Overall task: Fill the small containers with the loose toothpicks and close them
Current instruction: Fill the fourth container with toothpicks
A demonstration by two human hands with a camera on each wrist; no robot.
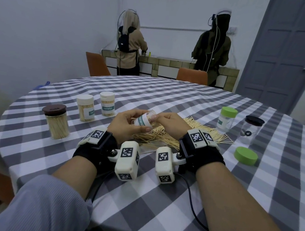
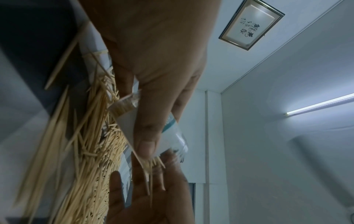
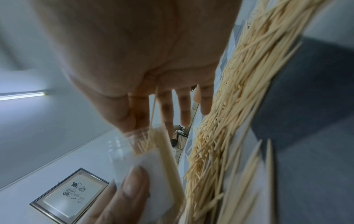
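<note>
My left hand (image 1: 125, 121) grips a small clear container (image 1: 144, 121) with a white and teal TOOTHPICK label, tilted with its open mouth up and to the right. The left thumb (image 2: 146, 145) lies across the label. Some toothpicks lie inside the container (image 3: 151, 157). My right hand (image 1: 169, 120) is at the mouth with fingers (image 3: 166, 109) stretched out, and a few toothpicks (image 2: 153, 174) stick out of the mouth against them. The pile of loose toothpicks (image 1: 166, 135) lies on the checked tablecloth just below both hands.
To the left stand a full brown-lidded jar (image 1: 57, 123) and two full white-lidded containers (image 1: 85, 108) (image 1: 107, 106). On the right are a green-lidded container (image 1: 226, 120), a black-lidded jar (image 1: 250, 130) and a loose green lid (image 1: 246, 155). Two people stand at a far counter.
</note>
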